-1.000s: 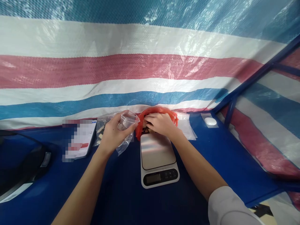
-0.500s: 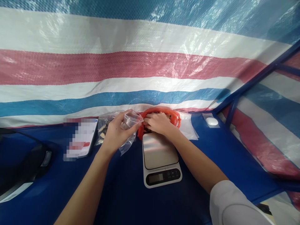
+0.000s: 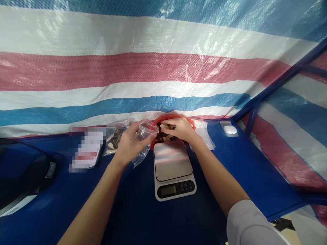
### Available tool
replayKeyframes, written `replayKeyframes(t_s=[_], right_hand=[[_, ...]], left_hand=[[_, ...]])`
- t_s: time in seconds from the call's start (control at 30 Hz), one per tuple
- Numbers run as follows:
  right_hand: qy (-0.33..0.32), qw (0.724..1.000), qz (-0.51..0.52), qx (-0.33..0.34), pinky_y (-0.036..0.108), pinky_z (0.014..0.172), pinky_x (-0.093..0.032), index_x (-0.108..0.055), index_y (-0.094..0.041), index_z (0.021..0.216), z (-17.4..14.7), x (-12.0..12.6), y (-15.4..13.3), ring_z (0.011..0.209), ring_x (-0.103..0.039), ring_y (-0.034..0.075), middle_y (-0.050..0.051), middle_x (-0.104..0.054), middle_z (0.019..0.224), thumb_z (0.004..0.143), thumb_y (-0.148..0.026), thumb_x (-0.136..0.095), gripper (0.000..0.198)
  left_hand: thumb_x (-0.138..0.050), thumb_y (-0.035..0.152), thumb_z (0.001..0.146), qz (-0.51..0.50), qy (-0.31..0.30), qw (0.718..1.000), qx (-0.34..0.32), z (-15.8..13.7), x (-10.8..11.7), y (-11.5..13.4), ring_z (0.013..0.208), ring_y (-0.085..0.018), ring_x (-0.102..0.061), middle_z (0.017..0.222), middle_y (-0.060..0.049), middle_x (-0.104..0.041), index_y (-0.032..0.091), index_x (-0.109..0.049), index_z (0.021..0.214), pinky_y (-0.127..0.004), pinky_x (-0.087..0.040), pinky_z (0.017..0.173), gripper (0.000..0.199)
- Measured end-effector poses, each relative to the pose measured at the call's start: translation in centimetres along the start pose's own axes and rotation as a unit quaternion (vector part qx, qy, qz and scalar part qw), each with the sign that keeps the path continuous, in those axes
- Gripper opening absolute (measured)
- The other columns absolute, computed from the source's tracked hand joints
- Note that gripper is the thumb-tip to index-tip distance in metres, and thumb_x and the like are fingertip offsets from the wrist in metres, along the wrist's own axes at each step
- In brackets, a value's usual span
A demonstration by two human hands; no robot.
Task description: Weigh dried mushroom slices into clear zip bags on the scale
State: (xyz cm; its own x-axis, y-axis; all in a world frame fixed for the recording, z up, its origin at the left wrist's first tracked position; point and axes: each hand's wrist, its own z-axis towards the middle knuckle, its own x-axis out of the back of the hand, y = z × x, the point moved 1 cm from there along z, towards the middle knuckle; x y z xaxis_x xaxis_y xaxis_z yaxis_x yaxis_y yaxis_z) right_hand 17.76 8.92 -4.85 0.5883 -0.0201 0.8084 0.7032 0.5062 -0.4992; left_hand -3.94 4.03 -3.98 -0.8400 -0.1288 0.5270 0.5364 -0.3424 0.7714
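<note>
Right hand (image 3: 182,129) shifted rightward over pieces (image 3: 167,138) in red bag (image 3: 191,123).

Pale grey sleeve (image 3: 250,212), curved seam (image 3: 251,227), bare left hand (image 3: 131,141), bare right hand (image 3: 181,129)

Glossy clear plastic cup (image 3: 148,128), smooth metallic scale plate (image 3: 173,161), shiny woven-plastic sheeting (image 3: 153,68)
</note>
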Motion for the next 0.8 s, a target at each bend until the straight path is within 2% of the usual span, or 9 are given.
replayKeyframes(t_s=[0.13, 0.23, 0.33, 0.57, 0.8], right_hand=[[0.026, 0.99, 0.133, -0.043, 0.028, 0.084, -0.054, -0.08, -0.025, 0.111, -0.1, 0.8, 0.7, 0.09, -0.071, 0.017, 0.001, -0.08, 0.099, 0.087, -0.037, -0.07, 0.028], [0.04, 0.955, 0.291, -0.037, 0.032, 0.088, -0.057, -0.08, -0.021, 0.107, -0.3, 1.8, 0.7, 0.093, -0.072, 0.018, 0.003, -0.079, 0.103, 0.081, -0.039, -0.076, 0.032], [0.032, 0.926, 0.377, -0.007, 0.034, 0.091, -0.059, -0.081, -0.02, 0.102, -0.5, 2.8, -0.1, 0.094, -0.073, 0.018, 0.005, -0.078, 0.103, 0.077, -0.041, -0.081, 0.033], [-0.024, 0.922, 0.382, 0.05, 0.031, 0.079, -0.059, -0.081, -0.02, 0.103, -1.0, 3.4, -2.3, 0.088, -0.071, 0.017, 0.004, -0.077, 0.096, 0.081, -0.037, -0.077, 0.028], [-0.077, 0.955, 0.275, 0.079, 0.028, 0.071, -0.055, -0.079, -0.019, 0.11, -1.2, 3.6, -3.2, 0.075, -0.064, 0.014, 0.002, -0.074, 0.087, 0.086, -0.034, -0.073, 0.03]], left_hand=[[-0.074, 0.055, 0.079, -0.004, -0.014, 1.0, -0.014, -0.2, -0.6, 0.2, 0.112, -0.03, -0.068, 0.122, -0.009, -0.072, 0.022, -0.065, 0.126, -0.046, -0.051, 0.105, 0.058], [-0.074, 0.052, 0.079, -0.003, -0.031, 0.999, -0.035, -0.2, -1.0, 0.3, 0.118, -0.031, -0.066, 0.126, -0.01, -0.071, 0.021, -0.065, 0.127, -0.047, -0.05, 0.107, 0.057], [-0.075, 0.048, 0.08, -0.008, -0.046, 0.997, -0.063, -0.3, -1.5, 0.5, 0.12, -0.031, -0.065, 0.126, -0.012, -0.071, 0.019, -0.065, 0.128, -0.048, -0.049, 0.107, 0.057], [-0.077, 0.046, 0.079, -0.023, -0.069, 0.995, -0.069, -0.5, -2.2, 1.2, 0.114, -0.031, -0.067, 0.126, -0.011, -0.071, 0.021, -0.065, 0.128, -0.047, -0.052, 0.1, 0.055], [-0.076, 0.036, 0.082, -0.055, -0.095, 0.992, -0.058, -0.7, -2.4, 1.3, 0.086, -0.022, -0.065, 0.105, -0.006, -0.072, 0.021, -0.069, 0.115, -0.036, -0.052, 0.076, 0.038]])
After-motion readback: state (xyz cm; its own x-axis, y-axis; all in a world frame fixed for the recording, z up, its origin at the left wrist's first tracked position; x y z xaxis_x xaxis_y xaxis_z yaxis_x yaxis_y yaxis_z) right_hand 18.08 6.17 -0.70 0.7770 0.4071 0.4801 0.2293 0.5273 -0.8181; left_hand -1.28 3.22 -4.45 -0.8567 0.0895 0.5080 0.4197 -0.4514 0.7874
